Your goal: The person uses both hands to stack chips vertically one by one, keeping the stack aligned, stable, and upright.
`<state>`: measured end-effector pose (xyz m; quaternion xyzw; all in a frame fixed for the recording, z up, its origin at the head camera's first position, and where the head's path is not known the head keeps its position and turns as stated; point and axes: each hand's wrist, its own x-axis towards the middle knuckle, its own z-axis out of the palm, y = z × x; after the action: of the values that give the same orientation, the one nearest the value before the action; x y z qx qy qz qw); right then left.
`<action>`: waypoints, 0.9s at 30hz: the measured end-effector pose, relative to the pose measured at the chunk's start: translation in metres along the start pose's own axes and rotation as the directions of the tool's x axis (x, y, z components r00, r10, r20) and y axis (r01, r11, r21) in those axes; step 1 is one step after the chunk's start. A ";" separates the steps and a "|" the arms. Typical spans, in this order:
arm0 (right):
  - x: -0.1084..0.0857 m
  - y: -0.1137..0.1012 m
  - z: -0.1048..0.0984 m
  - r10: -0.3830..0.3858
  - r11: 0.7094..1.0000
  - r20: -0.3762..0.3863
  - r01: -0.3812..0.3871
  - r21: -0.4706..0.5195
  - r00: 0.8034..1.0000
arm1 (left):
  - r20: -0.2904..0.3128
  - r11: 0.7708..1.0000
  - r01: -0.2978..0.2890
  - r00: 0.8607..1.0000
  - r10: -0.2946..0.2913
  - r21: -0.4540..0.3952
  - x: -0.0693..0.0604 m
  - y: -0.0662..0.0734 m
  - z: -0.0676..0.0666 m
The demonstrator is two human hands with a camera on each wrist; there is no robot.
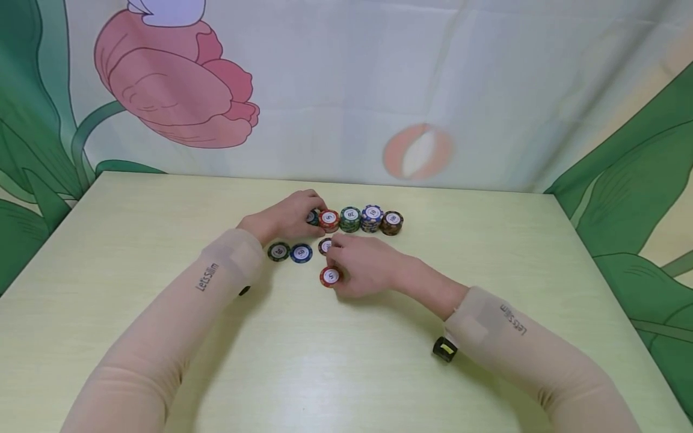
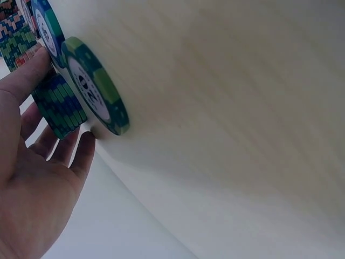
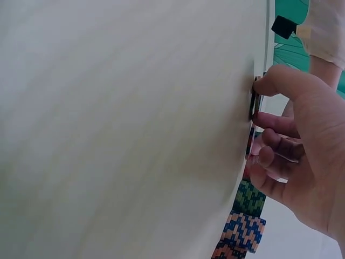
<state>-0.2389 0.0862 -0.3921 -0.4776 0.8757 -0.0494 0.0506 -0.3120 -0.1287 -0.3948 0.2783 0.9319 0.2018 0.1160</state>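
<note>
My left hand (image 1: 292,214) curls round the left end of a row of poker chip stacks. Between its thumb and fingers is a dark green-and-blue stack (image 2: 60,108), mostly covered in the head view; the thumb reaches toward the red stack (image 1: 328,220) beside it. My right hand (image 1: 368,266) pinches a red poker chip (image 1: 329,276) marked 5 between thumb and index finger, just over the table. Three single chips lie in front of the stacks: a dark green one (image 1: 278,251), a blue one (image 1: 301,253) and one (image 1: 325,246) partly hidden by the right hand.
Rightward in the row stand a green stack (image 1: 350,219), a blue stack (image 1: 372,219) and a brown stack (image 1: 392,223). All rest on a pale wooden table (image 1: 303,361). A printed curtain (image 1: 325,90) hangs behind its far edge.
</note>
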 end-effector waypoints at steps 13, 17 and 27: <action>0.001 0.018 -0.012 0.053 0.997 -0.240 -0.063 -0.035 0.969 | -0.034 0.999 -0.050 0.998 0.050 0.016 0.000 -0.003 0.001; 0.006 0.025 -0.016 0.082 0.992 -0.289 -0.107 -0.072 0.954 | -0.029 0.999 -0.040 0.999 0.041 0.020 -0.001 -0.004 0.001; 0.019 0.033 -0.016 0.219 0.970 -0.281 -0.239 -0.039 0.934 | -0.042 0.999 -0.052 0.998 0.052 0.004 -0.002 -0.006 0.001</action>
<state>-0.2789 0.0883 -0.3813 -0.3623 0.9251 -0.0771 -0.0832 -0.3130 -0.1340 -0.3978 0.2985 0.9268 0.2094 0.0905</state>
